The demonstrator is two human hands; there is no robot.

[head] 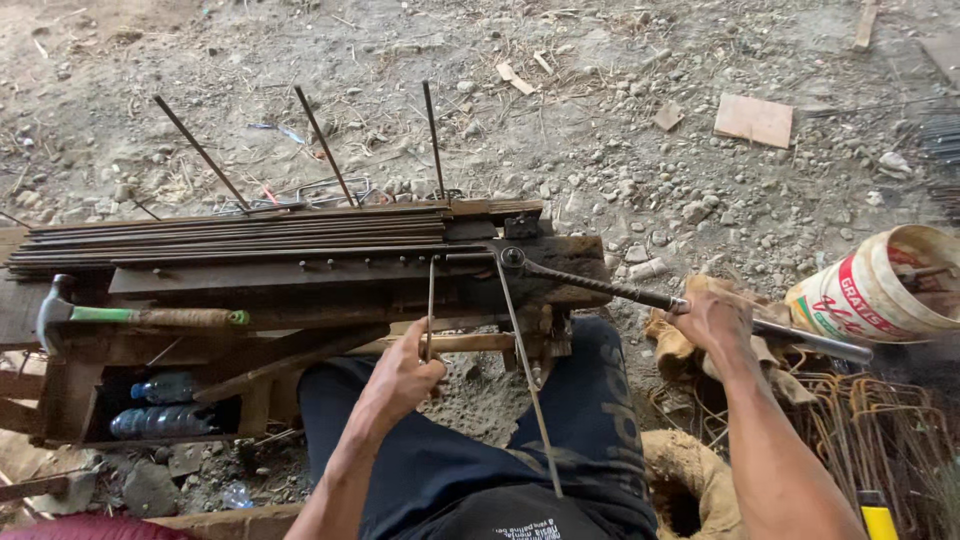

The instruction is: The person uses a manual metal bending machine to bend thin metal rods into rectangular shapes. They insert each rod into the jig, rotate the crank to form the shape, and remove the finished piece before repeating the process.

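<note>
We see a dark brown, weathered wooden bench carrying dark grey steel rods along its far edge. At its left end lies a hammer with a green and tan handle and grey head. Our trousers are dark navy with faint grey lettering. A bucket shows cream with red print, and the ground is grey-brown gravel.

A round white plastic bucket with a red band and red printing lies tilted on the ground at the right. Two clear plastic water bottles with pale blue labels lie under the wooden bench, lower left.
</note>
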